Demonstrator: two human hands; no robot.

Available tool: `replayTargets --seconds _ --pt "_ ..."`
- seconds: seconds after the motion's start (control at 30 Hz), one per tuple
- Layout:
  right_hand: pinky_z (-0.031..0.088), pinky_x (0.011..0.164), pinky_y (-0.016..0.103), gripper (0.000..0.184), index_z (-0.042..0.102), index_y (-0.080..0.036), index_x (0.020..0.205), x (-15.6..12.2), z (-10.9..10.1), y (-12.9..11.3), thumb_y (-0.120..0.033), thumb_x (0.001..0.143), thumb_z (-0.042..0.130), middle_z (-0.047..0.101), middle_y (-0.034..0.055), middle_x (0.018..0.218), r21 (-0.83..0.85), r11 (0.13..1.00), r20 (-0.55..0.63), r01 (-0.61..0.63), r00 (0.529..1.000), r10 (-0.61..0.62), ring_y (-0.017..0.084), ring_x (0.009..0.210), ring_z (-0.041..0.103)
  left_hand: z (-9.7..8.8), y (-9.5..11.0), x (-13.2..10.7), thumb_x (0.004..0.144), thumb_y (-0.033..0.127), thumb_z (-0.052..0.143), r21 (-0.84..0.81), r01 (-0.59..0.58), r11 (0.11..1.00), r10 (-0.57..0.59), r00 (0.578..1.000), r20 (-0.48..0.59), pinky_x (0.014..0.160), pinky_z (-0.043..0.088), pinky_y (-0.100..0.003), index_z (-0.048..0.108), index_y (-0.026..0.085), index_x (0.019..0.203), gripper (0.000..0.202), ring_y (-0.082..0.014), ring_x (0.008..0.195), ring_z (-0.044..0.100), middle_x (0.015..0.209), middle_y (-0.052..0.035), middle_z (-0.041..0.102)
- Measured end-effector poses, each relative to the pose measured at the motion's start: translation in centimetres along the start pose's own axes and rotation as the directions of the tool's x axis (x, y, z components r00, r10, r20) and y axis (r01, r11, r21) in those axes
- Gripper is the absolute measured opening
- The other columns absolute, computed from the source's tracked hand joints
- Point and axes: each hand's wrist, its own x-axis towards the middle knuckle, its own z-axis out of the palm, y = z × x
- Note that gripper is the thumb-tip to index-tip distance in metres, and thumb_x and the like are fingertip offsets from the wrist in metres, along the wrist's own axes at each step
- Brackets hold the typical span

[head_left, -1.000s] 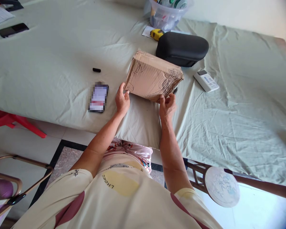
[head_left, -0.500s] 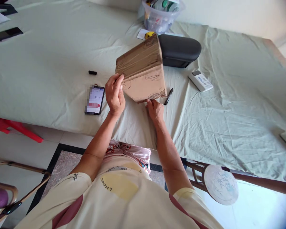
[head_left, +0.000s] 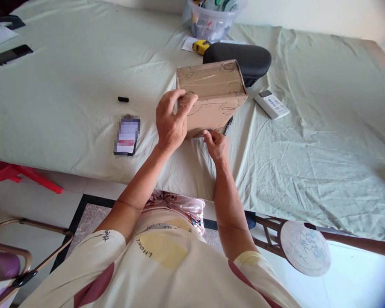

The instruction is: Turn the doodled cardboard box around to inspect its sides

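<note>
A brown cardboard box (head_left: 211, 107) with black pen doodles on its faces is tilted between my two hands above the cloth. My left hand (head_left: 172, 119) grips its left upper edge, thumb on the near side. At the bottom near edge, my right hand (head_left: 217, 144) pinches the box, its other fingers partly hidden. A black marker pen (head_left: 228, 125) lies uncapped just right of the box, partly covered by it. Its black cap (head_left: 123, 99) rests on the cloth to the left, above a lit phone (head_left: 127, 136).
Behind the box lie a black cushioned case (head_left: 240, 57) and a yellow tape measure (head_left: 201, 46). A clear plastic tub (head_left: 211, 23) of bottles stands at the wall. A white device (head_left: 272, 104) sits right, a dark phone (head_left: 13, 54) far left. Below the table is a round stool (head_left: 305, 248).
The box has turned and tipped, its far end swinging right and down. My left hand has moved right with it; my right hand has shifted slightly right. The tape measure shows more fully.
</note>
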Motion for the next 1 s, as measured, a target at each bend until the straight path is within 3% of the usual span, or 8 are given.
replayTargets --seconds 0.07,0.13,0.23,0.37,0.47,0.57,0.8,1.0 --pt "0.048 0.069 0.033 0.069 0.065 -0.022 0.079 0.1 -0.5 0.1 -0.083 0.100 0.040 0.054 0.0007 0.069 0.060 0.998 -0.207 0.017 0.978 -0.004 0.017 0.070 0.055 1.2 0.4 -0.1 0.115 0.054 0.018 0.000 0.000 1.000 0.000 1.000 0.023 0.133 0.038 -0.058 0.064 0.033 0.140 0.057 -0.0325 0.166 0.037 0.154 -0.0059 0.053" --pt "0.053 0.075 0.037 0.071 0.069 -0.021 0.101 0.3 -0.8 0.1 -0.080 0.104 0.029 0.059 0.0042 0.083 0.064 0.998 -0.414 0.026 0.910 0.003 0.021 0.079 0.061 2.4 0.9 -0.2 0.115 0.051 0.019 0.005 0.011 1.000 -0.011 0.999 0.044 0.132 0.040 -0.060 0.062 0.034 0.142 0.054 -0.0340 0.168 0.032 0.158 -0.0046 0.050" --pt "0.058 0.085 0.046 0.075 0.058 -0.021 0.143 0.3 -1.3 -0.4 -0.072 0.108 0.014 0.063 0.0136 0.112 0.026 0.998 -0.572 0.052 0.820 -0.028 0.026 0.097 0.068 3.4 1.9 -0.4 0.116 0.046 0.019 0.017 0.017 1.000 -0.018 0.997 0.077 0.132 0.039 -0.061 0.060 0.033 0.143 0.051 -0.0338 0.168 0.032 0.161 -0.0041 0.048" --pt "0.054 0.107 0.054 0.077 0.035 -0.019 0.165 -0.2 -2.1 -1.6 -0.069 0.109 0.016 0.049 0.0265 0.154 -0.180 0.965 -0.539 0.192 0.801 -0.260 0.035 0.137 0.061 3.2 2.9 -0.5 0.116 0.043 0.016 0.005 -0.023 1.000 0.023 0.997 0.077 0.133 0.043 -0.052 0.064 0.030 0.135 0.054 -0.0273 0.161 0.044 0.154 -0.0057 0.057" --pt "0.039 0.125 0.062 0.075 0.038 -0.015 0.164 -0.3 -2.0 -1.7 -0.065 0.110 0.025 0.037 0.0282 0.168 -0.381 0.880 -0.464 0.284 0.764 -0.448 0.038 0.162 0.036 3.2 2.2 -0.4 0.116 0.043 0.018 -0.020 -0.069 0.997 0.069 0.997 0.027 0.132 0.046 -0.048 0.067 0.030 0.133 0.053 -0.0250 0.156 0.051 0.147 -0.0067 0.063" --pt "0.031 0.128 0.069 0.072 0.046 -0.015 0.160 0.1 -1.6 -1.2 -0.064 0.110 0.029 0.033 0.0259 0.172 -0.490 0.829 -0.473 0.271 0.715 -0.514 0.040 0.168 0.024 4.1 0.7 -0.3 0.115 0.049 0.024 -0.083 -0.119 0.989 0.116 0.992 -0.042 0.130 0.047 -0.050 0.067 0.033 0.135 0.050 -0.0260 0.156 0.051 0.145 -0.0069 0.067" --pt "0.020 0.130 0.077 0.066 0.051 -0.027 0.160 -0.7 0.3 -3.1 -0.063 0.109 0.028 0.041 0.0130 0.173 -0.475 0.831 -0.258 0.288 0.858 -0.445 0.039 0.173 0.013 4.9 0.3 -0.4 0.113 0.056 0.027 -0.121 -0.158 0.980 0.145 0.983 -0.111 0.126 0.049 -0.049 0.073 0.033 0.128 0.053 -0.0251 0.147 0.058 0.143 -0.0079 0.071" --pt "0.018 0.130 0.079 0.060 0.055 -0.030 0.155 -0.6 1.2 -4.0 -0.062 0.108 0.036 0.047 0.0115 0.168 -0.367 0.867 -0.185 0.337 0.887 -0.423 0.040 0.171 0.018 4.7 0.4 -0.5 0.113 0.059 0.026 -0.137 -0.132 0.982 0.120 0.989 -0.090 0.127 0.048 -0.051 0.072 0.036 0.130 0.054 -0.0244 0.151 0.055 0.146 -0.0055 0.070"
